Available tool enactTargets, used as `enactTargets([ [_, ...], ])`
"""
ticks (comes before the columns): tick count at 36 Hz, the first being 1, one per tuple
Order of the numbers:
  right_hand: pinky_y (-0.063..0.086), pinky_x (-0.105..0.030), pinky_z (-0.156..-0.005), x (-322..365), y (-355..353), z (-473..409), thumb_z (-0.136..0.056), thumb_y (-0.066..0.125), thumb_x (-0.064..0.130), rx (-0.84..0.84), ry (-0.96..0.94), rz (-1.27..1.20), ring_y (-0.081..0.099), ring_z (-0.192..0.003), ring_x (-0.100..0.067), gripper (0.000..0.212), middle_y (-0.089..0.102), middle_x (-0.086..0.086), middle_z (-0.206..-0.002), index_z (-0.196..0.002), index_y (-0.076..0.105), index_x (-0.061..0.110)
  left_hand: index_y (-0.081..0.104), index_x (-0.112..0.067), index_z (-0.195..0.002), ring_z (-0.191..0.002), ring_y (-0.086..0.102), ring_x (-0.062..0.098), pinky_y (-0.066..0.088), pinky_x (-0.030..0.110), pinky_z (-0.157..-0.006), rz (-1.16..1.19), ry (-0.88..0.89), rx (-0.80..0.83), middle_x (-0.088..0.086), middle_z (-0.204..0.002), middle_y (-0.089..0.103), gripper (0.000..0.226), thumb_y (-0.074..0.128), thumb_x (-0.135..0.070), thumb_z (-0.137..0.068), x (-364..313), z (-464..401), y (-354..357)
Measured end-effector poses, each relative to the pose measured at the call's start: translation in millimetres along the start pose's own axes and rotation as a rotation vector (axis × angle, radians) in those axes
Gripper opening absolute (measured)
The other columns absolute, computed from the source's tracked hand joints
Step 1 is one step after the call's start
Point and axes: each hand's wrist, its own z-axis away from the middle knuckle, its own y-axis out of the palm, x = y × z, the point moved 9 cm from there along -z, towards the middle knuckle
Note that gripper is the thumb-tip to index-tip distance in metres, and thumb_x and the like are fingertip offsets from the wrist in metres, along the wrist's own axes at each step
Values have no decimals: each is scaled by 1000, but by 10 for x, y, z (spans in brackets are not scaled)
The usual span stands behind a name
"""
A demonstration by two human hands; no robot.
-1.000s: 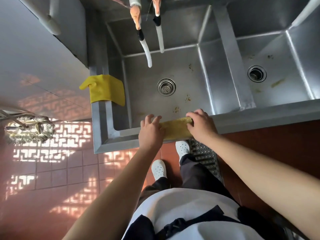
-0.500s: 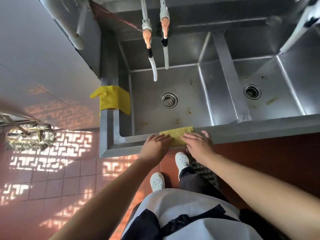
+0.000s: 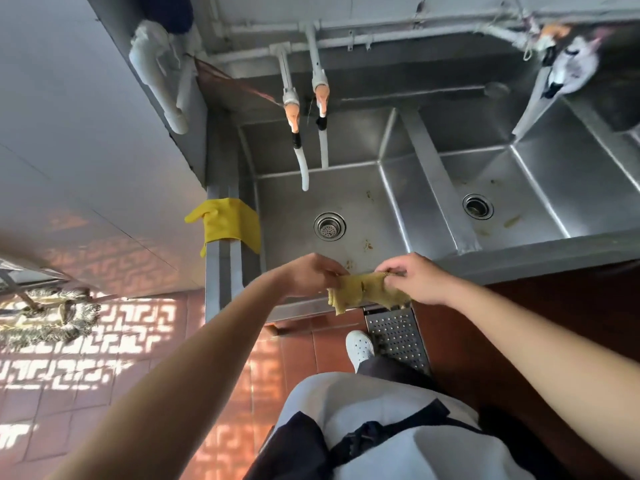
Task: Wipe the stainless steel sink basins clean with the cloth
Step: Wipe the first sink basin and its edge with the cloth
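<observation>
A mustard-yellow cloth (image 3: pixel 363 291) hangs stretched between my two hands above the front rim of the steel sink (image 3: pixel 519 265). My left hand (image 3: pixel 311 275) pinches its left end and my right hand (image 3: pixel 414 278) pinches its right end. The left basin (image 3: pixel 346 202) has a round drain and brown food specks near the front. The right basin (image 3: pixel 526 188) has a drain and greenish smears.
A yellow rubber glove (image 3: pixel 227 223) drapes over the sink's left rim. Two taps with white hoses (image 3: pixel 304 140) hang over the left basin. A perforated floor drain grate (image 3: pixel 398 336) lies by my white shoe. A mop head (image 3: pixel 45 318) rests on the tiled floor at left.
The cloth lay flat on the front rim under my hands; now both hands have lifted it off the rim and hold it by its ends. The camera has tilted up.
</observation>
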Motion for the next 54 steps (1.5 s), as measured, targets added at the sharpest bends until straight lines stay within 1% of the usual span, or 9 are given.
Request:
enactTargets([
  [6, 49, -41, -101, 242, -247, 142, -90, 61, 11, 65, -67, 17, 67, -102, -15, 24, 74, 7, -104, -104, 74, 26, 73, -17, -98, -82, 60, 6, 47, 22, -79, 133, 86, 131, -9, -88, 68, 34, 71, -39, -72, -353, -84, 65],
  [12, 56, -52, -88, 235, -604, -41, -82, 62, 30, 80, -80, 37, 70, -91, -31, 23, 72, 23, -96, -101, 73, 38, 65, -27, -112, -78, 60, 11, 48, 26, -76, 140, 86, 177, 2, -92, 69, 36, 80, -17, -80, -584, -484, 155],
  [18, 46, -22, -58, -33, -1037, -525, -86, 69, 21, 53, -86, -101, 58, -60, -7, 19, 70, 6, -100, -102, 66, 31, 72, -17, -108, -87, 67, 23, 54, 49, -86, 326, -56, 155, 9, -98, 71, 29, 76, -22, -80, -618, -1028, 46],
  [22, 54, -42, -78, -311, -1226, -900, -84, 72, 26, 87, -72, -149, 64, -76, -16, 22, 68, 11, -101, -101, 62, 36, 64, -26, -125, -109, 67, 36, 53, 56, -94, 501, -191, 200, 9, -118, 71, 41, 72, -19, -85, -635, -1367, 58],
  [28, 54, -36, -86, -643, -1473, -1508, -83, 75, 34, 100, -72, -131, 63, -94, -13, 35, 64, 9, -112, -116, 61, 32, 64, -26, -117, -106, 67, 29, 55, 46, -91, 522, -342, 166, 9, -117, 71, 28, 61, -10, -94, -583, -1913, -18],
  [32, 47, -39, -99, -856, -1771, -1985, -87, 69, 39, -26, -97, 0, 57, -116, -19, 41, 60, 1, -128, -123, 62, 21, 70, -33, -100, -88, 58, 22, 45, 32, -70, 522, -440, 25, 5, -102, 73, 20, 66, -16, -89, -330, -2237, -83],
  [36, 35, -46, -108, -979, -2179, -2488, -88, 64, 35, -256, -154, 269, 43, -134, -30, 46, 53, -11, -140, -129, 61, 15, 71, -30, -90, -84, 63, 23, 49, 37, -78, 706, -582, -187, 5, -90, 70, 23, 64, -8, -91, 61, -2473, -175],
  [46, 1, -48, -123, -1296, -2265, -3456, -95, 36, 55, -329, -148, 625, 1, -153, -26, 78, 5, -9, -166, -157, 8, 18, 60, -33, -117, -87, 67, 27, 58, 38, -75, 542, -718, -566, 1, -98, 68, 47, 54, -9, -77, 719, -3472, -744],
  [54, 19, -47, -121, -1294, -2348, -3464, -92, 47, 37, -504, -219, 503, 27, -147, -27, 67, 35, -13, -156, -151, 33, 7, 55, -24, -130, -92, 60, 28, 43, 29, -70, 277, -595, -601, 2, -105, 64, 49, 39, -4, -89, 813, -4378, -1207],
])
